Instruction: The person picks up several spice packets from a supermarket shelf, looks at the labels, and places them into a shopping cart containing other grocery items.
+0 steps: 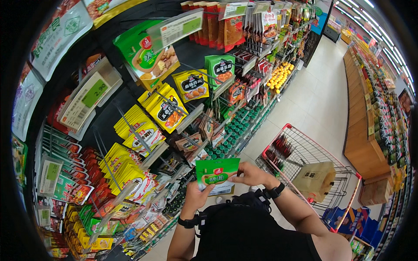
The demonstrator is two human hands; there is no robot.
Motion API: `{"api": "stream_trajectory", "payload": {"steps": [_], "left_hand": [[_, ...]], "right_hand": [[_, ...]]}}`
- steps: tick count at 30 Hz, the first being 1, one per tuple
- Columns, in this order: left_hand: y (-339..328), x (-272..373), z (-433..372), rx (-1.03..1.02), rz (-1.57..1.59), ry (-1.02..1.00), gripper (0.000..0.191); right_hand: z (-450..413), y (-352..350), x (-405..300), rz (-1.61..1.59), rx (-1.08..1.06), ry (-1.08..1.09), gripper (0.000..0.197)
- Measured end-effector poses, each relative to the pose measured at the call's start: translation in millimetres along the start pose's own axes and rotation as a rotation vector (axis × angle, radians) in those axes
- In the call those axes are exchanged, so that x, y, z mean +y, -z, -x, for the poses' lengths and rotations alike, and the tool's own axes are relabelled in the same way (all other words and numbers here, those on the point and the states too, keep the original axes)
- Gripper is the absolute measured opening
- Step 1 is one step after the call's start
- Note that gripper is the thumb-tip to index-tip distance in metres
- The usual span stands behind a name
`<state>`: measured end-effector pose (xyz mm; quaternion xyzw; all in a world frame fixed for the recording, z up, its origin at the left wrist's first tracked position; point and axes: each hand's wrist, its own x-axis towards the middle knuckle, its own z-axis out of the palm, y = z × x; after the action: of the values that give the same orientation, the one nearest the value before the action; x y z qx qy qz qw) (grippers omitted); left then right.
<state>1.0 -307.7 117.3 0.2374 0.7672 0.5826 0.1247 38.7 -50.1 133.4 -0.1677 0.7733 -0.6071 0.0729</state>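
Observation:
A green seasoning packet (212, 168) is held up before my chest, printed side showing, with a white label with a barcode under its lower edge. My left hand (198, 195) grips its lower left corner, thumb across the front. On the other side, my right hand (250, 174) pinches the right edge, its thumb also on the front. A larger-looking green packet (138, 49) of similar design hangs on the rack at upper left. Between it and my hands hang yellow seasoning packets (168, 111) on metal hooks.
To my right stands a wire shopping cart (313, 148) with a red rim, holding a tan bag (315, 179) and dark packets. Metal hooks with price tags (89, 98) jut out from the rack at left. Beyond the cart runs a wooden display (356, 117). Pale floor tiles (303, 88) line the aisle.

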Motion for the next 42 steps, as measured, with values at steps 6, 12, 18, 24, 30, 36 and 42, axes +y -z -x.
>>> {"api": "stream_trajectory", "payload": {"steps": [6,12,18,24,30,36,42], "left_hand": [[-37,8,-23,-0.217,-0.304,0.062,0.026],[-108,17,-56,-0.292,-0.454,-0.02,0.037],[-178,30,-99,-0.294,-0.321,-0.076,0.021],[-247,35,-129,-0.288,-0.23,-0.003,0.011],[-305,45,-148,-0.439,-0.276,-0.031,0.011],[-356,49,-164,-0.496,-0.294,0.078,0.011],[-408,41,-181,-0.581,-0.328,0.161,0.01]], "right_hand": [[22,61,-13,0.086,0.099,-0.188,0.031],[63,106,2,0.387,-0.172,-0.309,0.053],[136,181,44,0.37,-0.134,-0.495,0.042],[242,271,89,0.262,0.134,-0.708,0.029],[355,308,220,-0.059,0.557,-0.91,0.036],[414,278,355,-0.481,0.791,-1.066,0.036],[474,242,488,-0.756,0.964,-0.965,0.032]]}}
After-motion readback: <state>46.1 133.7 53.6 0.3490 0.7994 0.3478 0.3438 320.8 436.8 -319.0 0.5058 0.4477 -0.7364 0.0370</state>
